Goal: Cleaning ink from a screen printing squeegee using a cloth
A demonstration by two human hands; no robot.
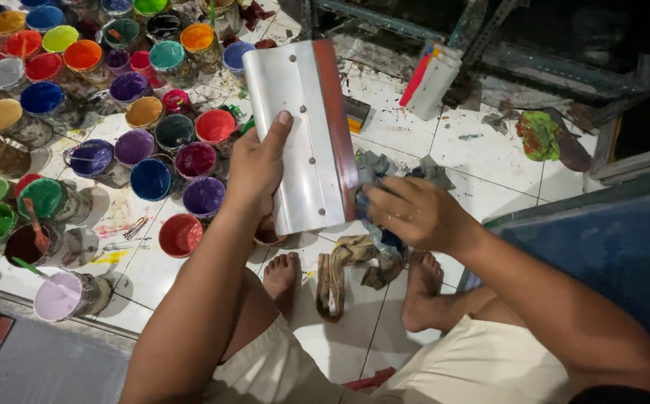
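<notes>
Across the left half of the frame stand roughly thirty open paint pots packed rim to rim on the tiled floor, red, blue, purple, green, orange and yellow among them; several hold stirring sticks. Only narrow strips of spattered tile show between them.

At centre, one left hand closes its grip on the long edge of a single squeegee, thumb flat on the metal face; its reddish rubber blade runs down the right side. The squeegee stands tilted, lower end just above the floor.

Just right of it, the right hand closes its grip on one dark rag pressed against the blade. Two bare feet rest below, with a crumpled cloth between.

Upper right, open tile lies around a white bottle and a green-stained cloth; a blue panel borders the right edge.
</notes>
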